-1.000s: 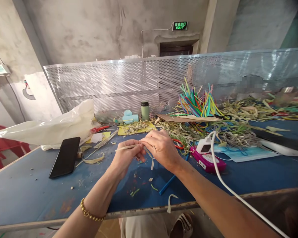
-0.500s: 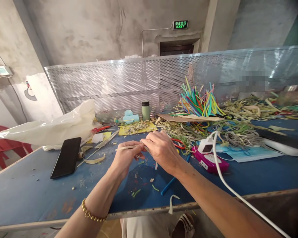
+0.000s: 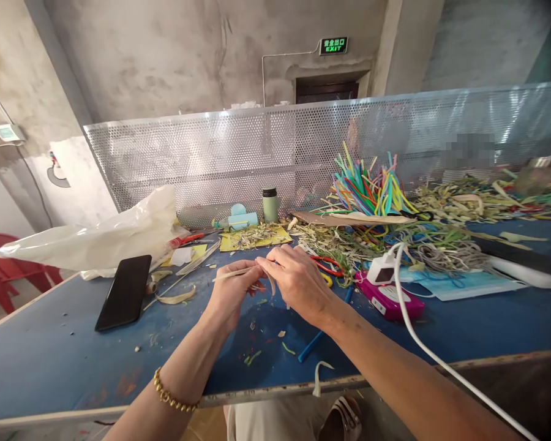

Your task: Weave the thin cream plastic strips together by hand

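Note:
Over the middle of the blue table my left hand (image 3: 232,295) is closed, pinching a pale, flat dried-leaf strip (image 3: 232,274) whose end sticks out to the left past the thumb. My right hand (image 3: 298,283) meets it from the right, with its thumb and fingers closed on the same strip at the left fingertips. A short pale end (image 3: 272,283) hangs down between the two hands. The fingers hide the rest of the strip. Below the hands lie small green and pale scraps and a blue stick (image 3: 311,346).
A black phone (image 3: 123,293) and a pale plastic bag (image 3: 96,236) lie left. Further back are a yellow sheet (image 3: 282,234), a green bottle (image 3: 270,205) and heaped dried leaves with colourful sticks (image 3: 370,187). A magenta box (image 3: 390,300) with a white cable (image 3: 411,334) sits right.
My right hand has shifted slightly left and down against the left fingertips. A curved pale end now shows hanging between the hands. My left hand has barely moved.

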A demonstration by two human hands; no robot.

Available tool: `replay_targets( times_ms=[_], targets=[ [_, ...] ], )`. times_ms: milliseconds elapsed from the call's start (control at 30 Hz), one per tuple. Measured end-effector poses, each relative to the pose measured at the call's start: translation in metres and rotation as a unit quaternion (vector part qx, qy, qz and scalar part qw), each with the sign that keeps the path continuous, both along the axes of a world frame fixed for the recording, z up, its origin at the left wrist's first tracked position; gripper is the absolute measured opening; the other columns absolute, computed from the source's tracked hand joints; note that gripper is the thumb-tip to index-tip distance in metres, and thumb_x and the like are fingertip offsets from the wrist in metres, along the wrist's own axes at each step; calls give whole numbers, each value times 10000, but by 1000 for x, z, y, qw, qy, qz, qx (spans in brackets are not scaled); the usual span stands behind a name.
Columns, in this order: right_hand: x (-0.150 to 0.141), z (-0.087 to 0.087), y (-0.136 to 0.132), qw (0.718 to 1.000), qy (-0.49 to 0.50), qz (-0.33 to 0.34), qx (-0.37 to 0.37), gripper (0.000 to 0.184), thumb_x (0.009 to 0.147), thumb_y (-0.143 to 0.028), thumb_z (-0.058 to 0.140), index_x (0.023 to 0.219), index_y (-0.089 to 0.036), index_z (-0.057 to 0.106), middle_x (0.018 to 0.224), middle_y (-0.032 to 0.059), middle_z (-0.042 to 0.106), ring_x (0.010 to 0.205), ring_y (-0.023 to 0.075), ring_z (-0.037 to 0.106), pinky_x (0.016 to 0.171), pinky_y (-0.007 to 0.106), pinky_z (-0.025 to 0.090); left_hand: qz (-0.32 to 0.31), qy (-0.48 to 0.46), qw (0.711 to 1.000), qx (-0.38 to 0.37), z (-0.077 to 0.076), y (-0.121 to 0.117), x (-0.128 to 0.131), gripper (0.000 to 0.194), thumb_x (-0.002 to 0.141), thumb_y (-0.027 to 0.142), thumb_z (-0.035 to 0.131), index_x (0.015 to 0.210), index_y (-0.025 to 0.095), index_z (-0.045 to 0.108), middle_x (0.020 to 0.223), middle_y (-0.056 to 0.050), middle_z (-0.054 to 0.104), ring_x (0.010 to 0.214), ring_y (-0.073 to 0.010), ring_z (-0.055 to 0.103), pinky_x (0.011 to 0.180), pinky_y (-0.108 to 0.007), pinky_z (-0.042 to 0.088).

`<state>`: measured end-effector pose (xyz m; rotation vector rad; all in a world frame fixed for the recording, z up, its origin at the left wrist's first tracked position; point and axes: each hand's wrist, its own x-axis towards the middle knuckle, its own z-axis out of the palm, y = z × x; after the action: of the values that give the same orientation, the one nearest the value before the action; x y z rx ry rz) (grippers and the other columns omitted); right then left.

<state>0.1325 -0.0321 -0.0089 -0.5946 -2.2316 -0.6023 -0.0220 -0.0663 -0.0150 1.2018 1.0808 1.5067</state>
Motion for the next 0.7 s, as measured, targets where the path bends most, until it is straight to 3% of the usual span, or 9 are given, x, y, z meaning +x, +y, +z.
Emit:
replay_targets(
  times_ms=[133,300,400,567,700],
  targets=[
    [0,-1,2,1000,21,10,-20,296,1005,-154,428,1153,-120,682,928,107,652,874,220,539,745,358,376,-27,-33,999,0,3,-3,1,193,653,312,772,724,140,722,714,-45,674,530,-106,550,504,-241,364],
    [0,-2,1,994,62,44,-80,304,977,-119,450,1148,-150,699,936,103,656,901,216,563,787,350,426,-31,-26,999,23,2,-2,0,286,668,379,805,752,124,706,564,-20,610,519,-103,501,516,-236,354],
    [2,1,3,984,112,68,-118,353,967,-81,402,1164,-149,687,961,110,668,921,212,589,818,356,450,-11,10,999,32,2,-2,0,275,700,384,776,733,127,681,574,-27,626,521,-109,517,521,-240,356],
    [4,7,5,944,208,93,-237,228,949,-180,496,946,-166,724,946,90,708,892,194,633,829,334,475,8,89,995,40,4,-4,5,178,738,315,703,704,150,648,579,-27,650,538,-135,584,532,-241,378],
    [3,8,5,895,222,113,-369,126,863,-269,640,853,-169,716,833,52,722,756,165,637,705,285,475,2,130,990,53,2,-5,8,92,727,244,665,697,157,656,515,-7,628,501,-130,563,529,-234,393]
  ],
)
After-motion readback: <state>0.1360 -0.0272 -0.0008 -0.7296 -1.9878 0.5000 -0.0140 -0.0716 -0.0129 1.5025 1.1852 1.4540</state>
